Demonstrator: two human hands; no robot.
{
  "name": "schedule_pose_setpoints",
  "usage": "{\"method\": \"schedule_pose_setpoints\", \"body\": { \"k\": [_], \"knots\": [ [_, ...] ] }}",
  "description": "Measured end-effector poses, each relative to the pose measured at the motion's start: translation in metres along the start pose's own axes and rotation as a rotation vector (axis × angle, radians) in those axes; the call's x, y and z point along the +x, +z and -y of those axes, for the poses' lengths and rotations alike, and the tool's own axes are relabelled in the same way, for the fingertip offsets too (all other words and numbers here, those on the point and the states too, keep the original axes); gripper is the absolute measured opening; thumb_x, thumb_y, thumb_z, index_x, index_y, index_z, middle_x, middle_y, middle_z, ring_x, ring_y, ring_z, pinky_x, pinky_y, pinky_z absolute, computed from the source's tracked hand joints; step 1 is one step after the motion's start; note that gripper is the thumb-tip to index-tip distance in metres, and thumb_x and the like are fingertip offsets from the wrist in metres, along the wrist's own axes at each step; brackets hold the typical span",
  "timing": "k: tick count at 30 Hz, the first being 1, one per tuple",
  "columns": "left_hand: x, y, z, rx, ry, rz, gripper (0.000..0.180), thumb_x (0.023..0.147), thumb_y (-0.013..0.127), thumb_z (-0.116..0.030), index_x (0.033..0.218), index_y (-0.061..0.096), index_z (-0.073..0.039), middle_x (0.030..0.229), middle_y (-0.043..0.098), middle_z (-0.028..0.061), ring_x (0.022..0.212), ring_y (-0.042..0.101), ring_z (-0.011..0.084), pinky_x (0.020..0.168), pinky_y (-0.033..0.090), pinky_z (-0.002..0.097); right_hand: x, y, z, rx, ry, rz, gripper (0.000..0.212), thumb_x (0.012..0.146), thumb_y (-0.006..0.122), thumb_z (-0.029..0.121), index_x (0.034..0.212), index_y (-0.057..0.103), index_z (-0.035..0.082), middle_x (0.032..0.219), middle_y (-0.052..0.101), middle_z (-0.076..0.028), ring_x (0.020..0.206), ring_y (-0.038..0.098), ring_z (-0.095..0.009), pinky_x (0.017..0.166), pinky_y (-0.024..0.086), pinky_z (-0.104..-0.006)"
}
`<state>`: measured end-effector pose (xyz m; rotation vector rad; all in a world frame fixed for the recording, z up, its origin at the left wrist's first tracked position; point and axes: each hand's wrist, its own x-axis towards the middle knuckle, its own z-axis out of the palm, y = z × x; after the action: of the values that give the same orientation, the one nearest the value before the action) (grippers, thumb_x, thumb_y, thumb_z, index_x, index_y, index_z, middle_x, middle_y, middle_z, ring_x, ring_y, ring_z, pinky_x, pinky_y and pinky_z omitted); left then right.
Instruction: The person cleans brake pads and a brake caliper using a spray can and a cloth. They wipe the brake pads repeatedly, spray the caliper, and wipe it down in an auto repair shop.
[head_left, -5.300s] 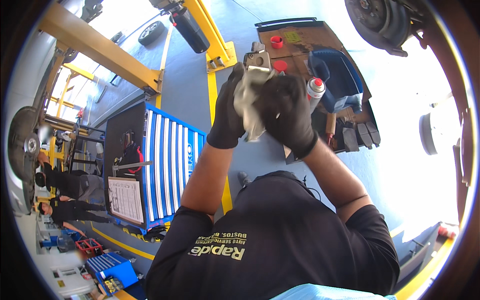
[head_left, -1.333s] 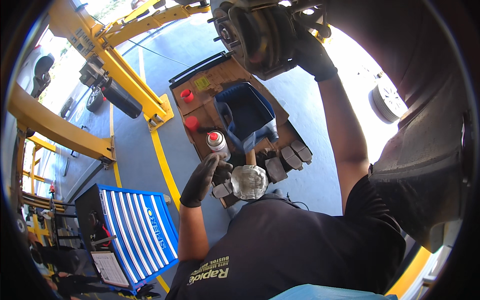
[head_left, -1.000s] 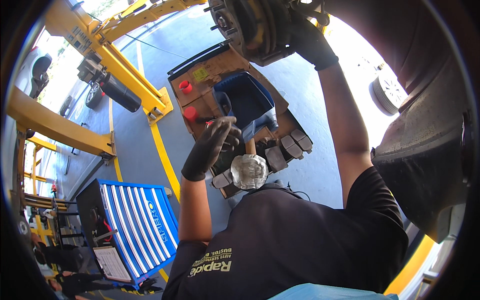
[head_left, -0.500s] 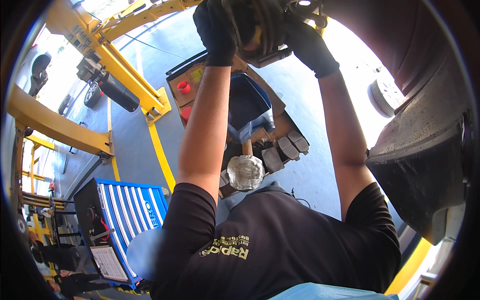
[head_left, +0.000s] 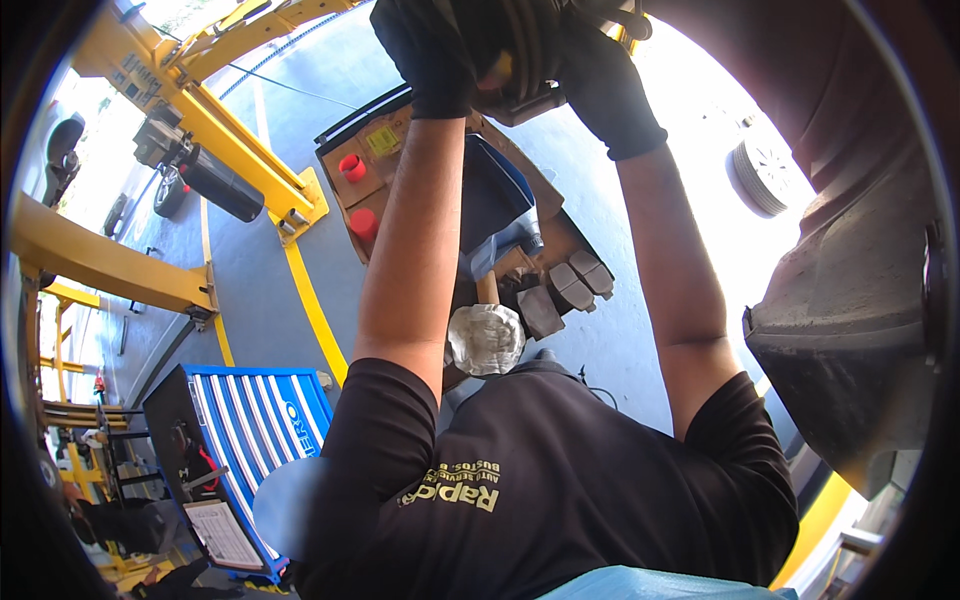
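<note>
Both my arms reach up to a dark, rounded metal part (head_left: pixel 515 45) at the top edge, which looks like a car's wheel-brake assembly and is partly cut off. My left hand (head_left: pixel 425 60), in a black glove, is closed against its left side. On the right side, my right hand (head_left: pixel 610 90), also gloved in black, grips it. Most fingertips are hidden behind the part. Below, a cart (head_left: pixel 335 165) carries a mallet (head_left: pixel 486 340) with a whitish head and wooden handle, several grey brake pads (head_left: pixel 570 288), a blue plastic jug (head_left: pixel 510 240) and a dark pan (head_left: pixel 488 190).
Two red cups (head_left: pixel 352 167) stand on the cart's left. A blue tool cabinet (head_left: pixel 260 420) is at lower left, near yellow lift posts (head_left: pixel 235 135). Dark car bodywork (head_left: pixel 850 360) hangs close on the right. A loose wheel (head_left: pixel 765 178) lies on the floor.
My hands, still on the dark part, sit slightly higher and further left in the picture. The whole scene has shifted a little left, and the cart's contents look unmoved.
</note>
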<state>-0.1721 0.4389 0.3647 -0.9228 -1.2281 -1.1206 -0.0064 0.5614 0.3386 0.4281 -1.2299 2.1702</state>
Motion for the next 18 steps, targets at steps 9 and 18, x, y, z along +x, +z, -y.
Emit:
{"method": "schedule_pose_setpoints", "body": {
  "k": [9,18],
  "knots": [
    [-0.004,0.007,0.013,0.061,0.058,-0.008,0.050,0.099,0.071,-0.010,0.142,0.053,0.007,0.129,0.066,0.0251,0.117,0.063,0.0439,0.100,0.051,0.0532,-0.024,-0.002,-0.002,-1.271,-0.335,-0.022,0.052,0.105,0.065,-0.002,0.156,0.055,0.002,0.149,0.066,-0.013,0.128,0.069,-0.022,0.105,0.059,-0.0329],
    [-0.011,0.014,0.020,0.061,-0.010,0.060,0.052,0.100,0.073,-0.017,0.143,0.055,0.005,0.134,0.064,0.0267,0.122,0.061,0.0454,0.105,0.048,0.0566,-0.022,-0.020,-0.011,-0.475,-0.326,0.250,0.052,0.107,0.060,-0.001,0.158,0.051,0.001,0.157,0.059,-0.013,0.139,0.062,-0.022,0.110,0.054,-0.0327]
  ]
}}
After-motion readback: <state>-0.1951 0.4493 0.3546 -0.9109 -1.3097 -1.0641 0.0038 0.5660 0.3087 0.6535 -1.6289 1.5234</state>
